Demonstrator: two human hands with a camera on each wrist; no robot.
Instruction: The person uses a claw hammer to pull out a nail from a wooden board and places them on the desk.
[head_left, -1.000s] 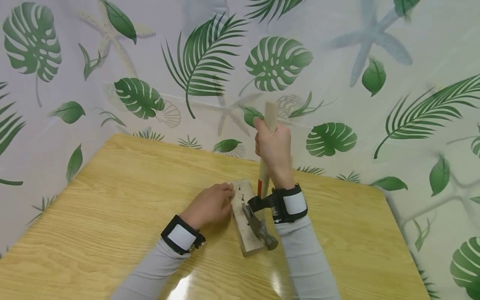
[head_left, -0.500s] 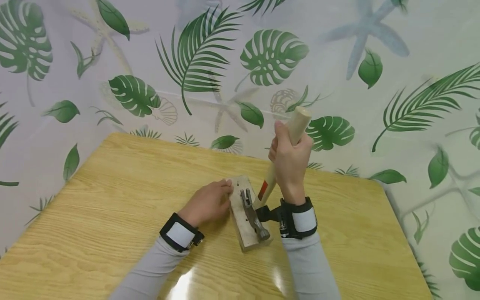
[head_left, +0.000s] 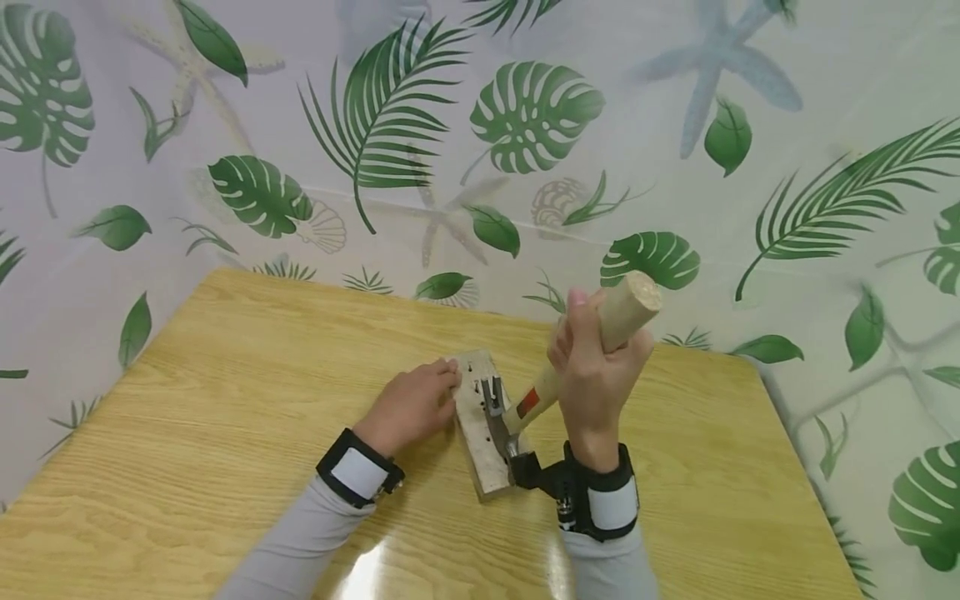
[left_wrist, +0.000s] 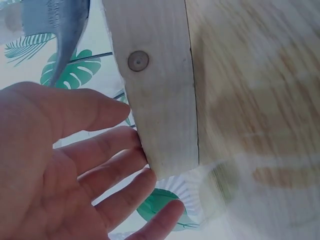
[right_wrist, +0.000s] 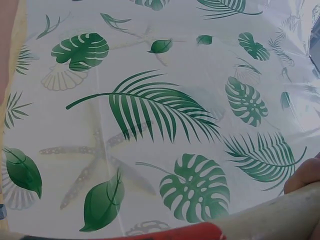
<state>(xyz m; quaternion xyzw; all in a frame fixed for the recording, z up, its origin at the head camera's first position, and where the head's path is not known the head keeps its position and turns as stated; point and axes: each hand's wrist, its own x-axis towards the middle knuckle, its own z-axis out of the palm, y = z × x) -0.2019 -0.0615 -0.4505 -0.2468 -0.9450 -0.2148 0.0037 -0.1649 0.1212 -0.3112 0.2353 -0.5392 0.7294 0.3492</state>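
Note:
In the head view my right hand (head_left: pixel 600 371) grips the wooden handle of a claw hammer (head_left: pixel 542 393), its butt end tilted up to the right and toward me. The hammer's claw points away from me, low over a pale wood block (head_left: pixel 472 442), among several small nails (head_left: pixel 476 386) along the block. My left hand (head_left: pixel 408 404) rests against the block's left side. In the left wrist view, its fairly straight fingers touch the edge of the block (left_wrist: pixel 162 115), which has a round dark knot. The right wrist view catches the handle's red band (right_wrist: pixel 195 232) and part of a finger.
A yellow wood-grain table (head_left: pixel 285 367) bears the block and stretches around both hands. Behind it hangs a white sheet (head_left: pixel 420 242) printed with green leaves, shells and starfish. Both wrists wear black straps (head_left: pixel 360 468) with cameras.
My right hand has swung the hammer handle down to the right and toward me. The hammer head has shifted left onto the block, its claw turned away from me. My left hand stays against the block.

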